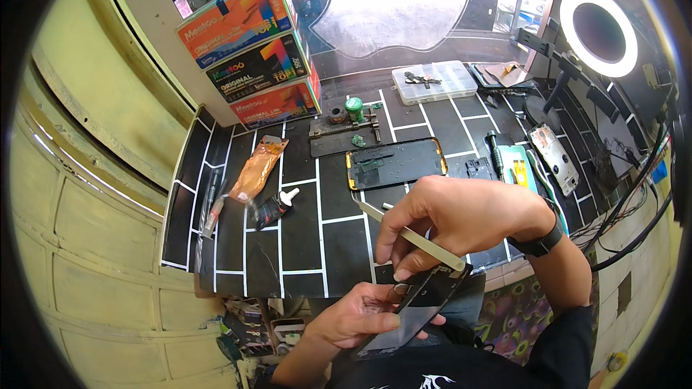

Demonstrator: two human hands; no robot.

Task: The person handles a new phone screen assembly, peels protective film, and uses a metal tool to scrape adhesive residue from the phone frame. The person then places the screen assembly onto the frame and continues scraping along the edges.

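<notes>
My left hand (364, 317) grips a dark, flat phone part (425, 306) with a clear film over its lower half, tilted above my lap. Bent at the wrist, my right hand (461, 209) comes over from the right. Between its curled fingers lies a slim, cream-coloured stick-like tool (432, 247). One rounded end of the tool is by the upper edge of the phone part; whether they touch I cannot tell. On the table just beyond rests a black phone frame (396, 166) with golden corners.
Stacked boxes (263, 65) stand at the back left, near a green jar (354, 108). An orange pouch (259, 169) and a black tube (272, 210) lie left. At right are a screwdriver (494, 153), a teal tray (513, 155), a white phone housing (553, 160) and a ring light (628, 36).
</notes>
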